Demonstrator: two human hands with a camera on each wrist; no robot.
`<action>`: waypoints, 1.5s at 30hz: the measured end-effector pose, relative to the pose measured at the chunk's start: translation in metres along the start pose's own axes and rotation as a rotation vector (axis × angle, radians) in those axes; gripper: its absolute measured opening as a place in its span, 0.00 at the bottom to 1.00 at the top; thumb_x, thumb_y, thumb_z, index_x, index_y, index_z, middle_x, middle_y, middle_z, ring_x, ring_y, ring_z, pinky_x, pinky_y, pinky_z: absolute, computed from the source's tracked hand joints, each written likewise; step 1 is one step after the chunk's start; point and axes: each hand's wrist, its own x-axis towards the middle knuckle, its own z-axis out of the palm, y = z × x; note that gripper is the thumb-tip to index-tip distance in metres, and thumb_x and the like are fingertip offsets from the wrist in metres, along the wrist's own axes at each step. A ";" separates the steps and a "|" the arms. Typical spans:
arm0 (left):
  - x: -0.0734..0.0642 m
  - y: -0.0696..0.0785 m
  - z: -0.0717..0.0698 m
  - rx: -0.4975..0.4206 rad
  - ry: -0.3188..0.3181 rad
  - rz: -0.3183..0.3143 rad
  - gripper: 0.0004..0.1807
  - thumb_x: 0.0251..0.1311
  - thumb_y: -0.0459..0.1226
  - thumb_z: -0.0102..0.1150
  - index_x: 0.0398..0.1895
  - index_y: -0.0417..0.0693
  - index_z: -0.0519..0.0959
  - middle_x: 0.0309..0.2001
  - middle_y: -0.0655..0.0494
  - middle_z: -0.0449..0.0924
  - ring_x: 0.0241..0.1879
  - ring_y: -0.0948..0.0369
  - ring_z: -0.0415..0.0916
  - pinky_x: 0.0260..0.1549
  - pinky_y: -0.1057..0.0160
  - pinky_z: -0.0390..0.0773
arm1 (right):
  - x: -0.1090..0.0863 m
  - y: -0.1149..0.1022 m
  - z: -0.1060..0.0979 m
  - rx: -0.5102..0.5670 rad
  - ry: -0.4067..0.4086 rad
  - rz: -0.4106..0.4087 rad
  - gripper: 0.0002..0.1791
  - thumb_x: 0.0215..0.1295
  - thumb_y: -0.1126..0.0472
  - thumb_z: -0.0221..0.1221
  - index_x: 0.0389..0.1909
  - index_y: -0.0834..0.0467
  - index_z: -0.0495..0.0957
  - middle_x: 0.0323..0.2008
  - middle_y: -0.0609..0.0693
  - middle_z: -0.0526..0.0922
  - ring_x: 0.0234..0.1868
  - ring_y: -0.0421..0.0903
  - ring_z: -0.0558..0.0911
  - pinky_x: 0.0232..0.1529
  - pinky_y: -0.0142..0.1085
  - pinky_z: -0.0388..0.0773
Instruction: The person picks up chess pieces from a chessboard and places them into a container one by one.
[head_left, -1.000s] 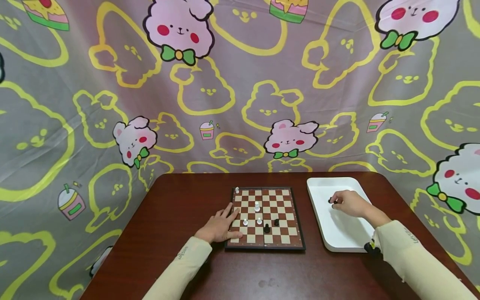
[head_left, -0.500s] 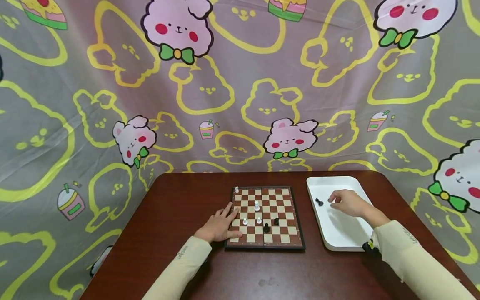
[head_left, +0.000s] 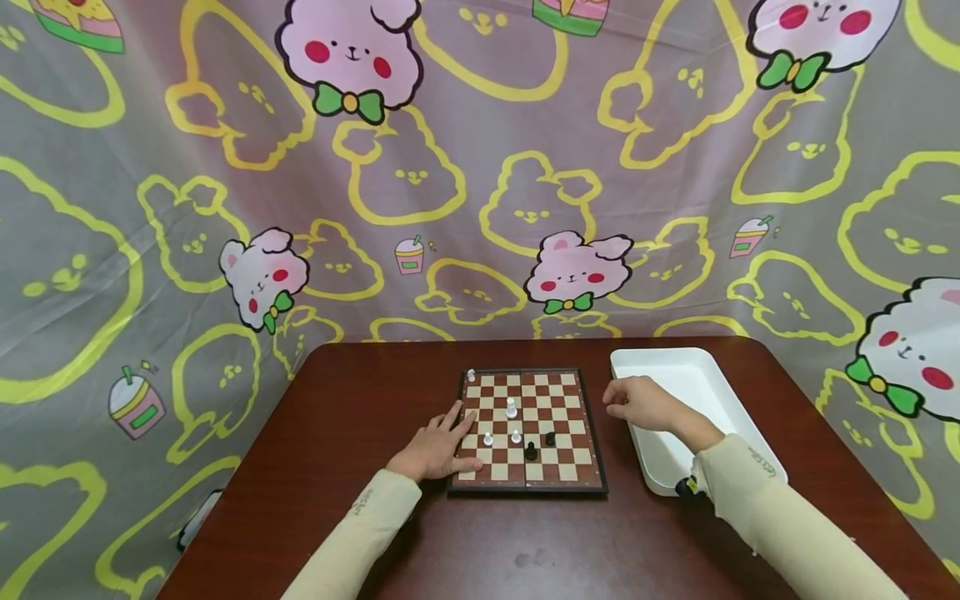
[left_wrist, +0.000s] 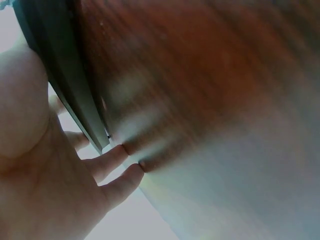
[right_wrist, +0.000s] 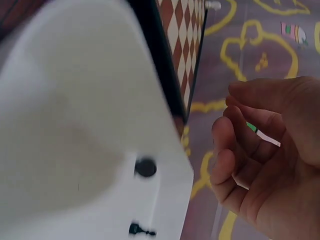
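My left hand (head_left: 431, 450) rests with spread fingers on the left edge of a chessboard (head_left: 566, 408); the left wrist view shows fingers along the board's dark side. My right hand (head_left: 643, 405) hovers over the left rim of a white tray (head_left: 697, 387), fingers loosely bent, with nothing seen between them. Inside the tray, the right wrist view shows a black chess piece (right_wrist: 142, 230) lying down and a round black piece (right_wrist: 146, 167). On the board stand a white rook (head_left: 512, 408), two white pawns (head_left: 488, 439) and two black pieces (head_left: 532, 452).
Another small white piece (head_left: 471, 376) is at the board's far left corner. The dark wooden table (head_left: 375, 375) carries board and tray. A patterned cloth (head_left: 465, 208) hangs behind and at both sides.
My right hand let go of a black chess piece in the tray, then moved left towards the board. The left hand stays on the board's edge.
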 end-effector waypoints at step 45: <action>-0.001 0.000 -0.001 -0.016 -0.002 -0.005 0.49 0.56 0.67 0.49 0.75 0.54 0.50 0.74 0.44 0.39 0.66 0.39 0.54 0.55 0.39 0.63 | 0.029 -0.057 0.077 -0.159 -0.132 -0.157 0.04 0.57 0.63 0.65 0.31 0.53 0.79 0.33 0.43 0.76 0.32 0.40 0.72 0.34 0.39 0.72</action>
